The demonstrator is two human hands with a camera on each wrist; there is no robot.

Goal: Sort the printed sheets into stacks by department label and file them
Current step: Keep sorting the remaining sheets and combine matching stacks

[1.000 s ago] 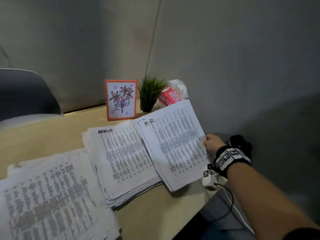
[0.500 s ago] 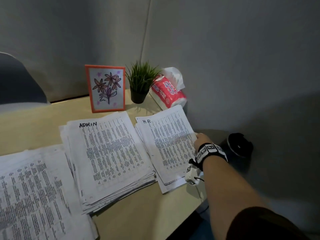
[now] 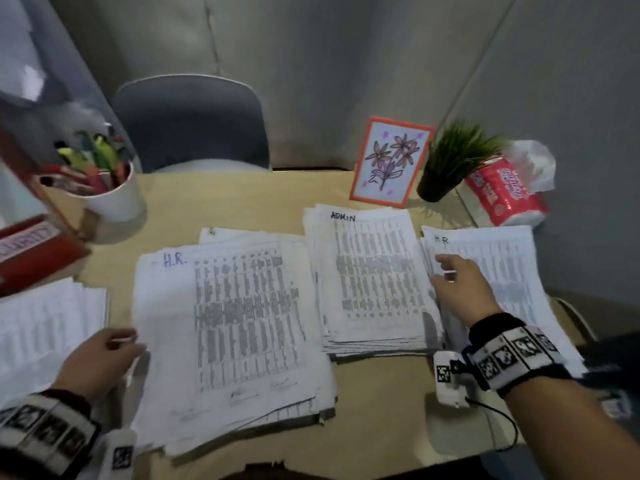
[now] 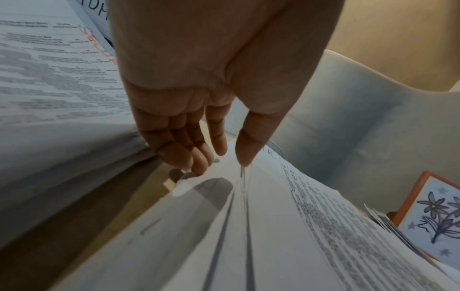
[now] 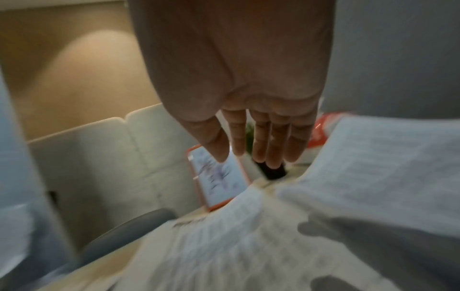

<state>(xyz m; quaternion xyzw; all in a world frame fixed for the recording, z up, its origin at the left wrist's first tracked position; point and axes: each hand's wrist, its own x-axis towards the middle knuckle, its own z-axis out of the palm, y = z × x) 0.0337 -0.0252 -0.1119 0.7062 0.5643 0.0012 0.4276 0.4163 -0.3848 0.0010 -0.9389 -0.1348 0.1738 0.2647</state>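
Looking further left than half a second ago, I now see my left hand (image 3: 100, 358), the pen cup (image 3: 116, 199), the chair (image 3: 190, 123) and a big unsorted pile (image 3: 228, 327) topped by a sheet marked H.R.; before, only my right arm and the two right-hand stacks filled the view. My right hand (image 3: 460, 289) has let go of the H.R. stack's (image 3: 502, 268) right edge and now hovers with fingers loosely spread and straight over the seam between that stack and the ADMIN stack (image 3: 374, 271), holding nothing. My left hand pinches the left edge of the pile's top sheets, thumb on top and fingers curled beneath, as the left wrist view shows. That view is sharp on my fingers but the print is unreadable; the right wrist view is smeared, so whether my right fingertips touch paper I cannot tell. A fourth heap of sheets (image 3: 45, 323) at far left is cut off by the frame, as is the red tray (image 3: 31, 251) beside it. On the desk (image 3: 242, 202) I count four paper piles, two labelled H.R., one ADMIN, one with no label showing; one flower card (image 3: 389, 161), one plant (image 3: 450, 168), one tissue pack (image 3: 502, 195), one cup of pens.
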